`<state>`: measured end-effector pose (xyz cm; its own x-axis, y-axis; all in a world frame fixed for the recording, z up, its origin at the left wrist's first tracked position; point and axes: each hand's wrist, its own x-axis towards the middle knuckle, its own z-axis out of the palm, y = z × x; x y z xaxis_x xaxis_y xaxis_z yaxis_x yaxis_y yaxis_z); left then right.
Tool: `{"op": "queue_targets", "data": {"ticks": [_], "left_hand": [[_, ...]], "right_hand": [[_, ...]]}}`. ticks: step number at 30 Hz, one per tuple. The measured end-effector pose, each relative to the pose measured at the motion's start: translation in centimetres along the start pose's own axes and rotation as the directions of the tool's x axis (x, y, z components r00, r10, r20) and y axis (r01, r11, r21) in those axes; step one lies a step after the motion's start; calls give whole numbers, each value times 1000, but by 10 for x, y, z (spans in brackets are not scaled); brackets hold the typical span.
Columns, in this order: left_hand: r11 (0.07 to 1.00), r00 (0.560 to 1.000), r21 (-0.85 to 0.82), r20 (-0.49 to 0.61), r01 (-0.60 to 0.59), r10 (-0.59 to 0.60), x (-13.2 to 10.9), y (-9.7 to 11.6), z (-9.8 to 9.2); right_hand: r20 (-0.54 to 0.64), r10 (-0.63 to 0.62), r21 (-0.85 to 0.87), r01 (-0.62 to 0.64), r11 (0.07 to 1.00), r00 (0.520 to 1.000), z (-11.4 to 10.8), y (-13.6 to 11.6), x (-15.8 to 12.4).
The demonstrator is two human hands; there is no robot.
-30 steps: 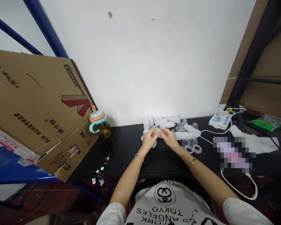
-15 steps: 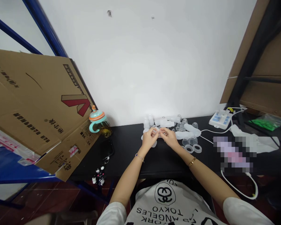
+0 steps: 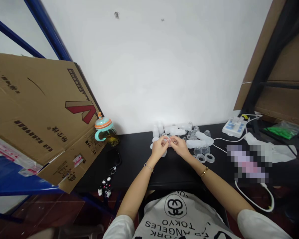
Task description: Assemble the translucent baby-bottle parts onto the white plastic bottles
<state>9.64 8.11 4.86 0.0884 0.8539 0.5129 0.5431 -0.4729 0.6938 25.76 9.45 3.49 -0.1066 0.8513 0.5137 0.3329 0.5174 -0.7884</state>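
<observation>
Over the black table, my left hand (image 3: 159, 148) and my right hand (image 3: 179, 146) meet fingertip to fingertip. Both are closed in a pinch on a small translucent piece (image 3: 168, 140), mostly covered by the fingers, so its exact kind is hidden. Around them lie translucent bottle-like parts. White frosted pieces (image 3: 178, 131) lie behind the hands. To the right are a long frosted piece (image 3: 196, 143), clear dome-shaped caps (image 3: 205, 150) and translucent rings (image 3: 209, 157). More pale round parts show beside and under my left hand.
At the left stand a jug with a turquoise lid (image 3: 107, 131), a phone (image 3: 114, 158) with a charm strap, and a large cardboard box (image 3: 45, 109). On the right are a white device (image 3: 234, 126) with a cable, a blurred-out object (image 3: 248, 163) and a bag of green pieces (image 3: 281, 131).
My fingertips have shifted very slightly around the small translucent piece. The arms and the parts on the table stay where they were.
</observation>
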Motion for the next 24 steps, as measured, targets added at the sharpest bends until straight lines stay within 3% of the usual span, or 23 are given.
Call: {"op": "queue_targets", "data": {"ticks": [18,24], "left_hand": [[998,1000,60,11,-21,20,-2,2,0],[994,995,61,-40,88,-86,-2,5,0]], "right_hand": [[-8,2,-26,-2,1000,1000,-3,-2,0],[47,66,-26,-64,998,997,-1,-2,-1]]}}
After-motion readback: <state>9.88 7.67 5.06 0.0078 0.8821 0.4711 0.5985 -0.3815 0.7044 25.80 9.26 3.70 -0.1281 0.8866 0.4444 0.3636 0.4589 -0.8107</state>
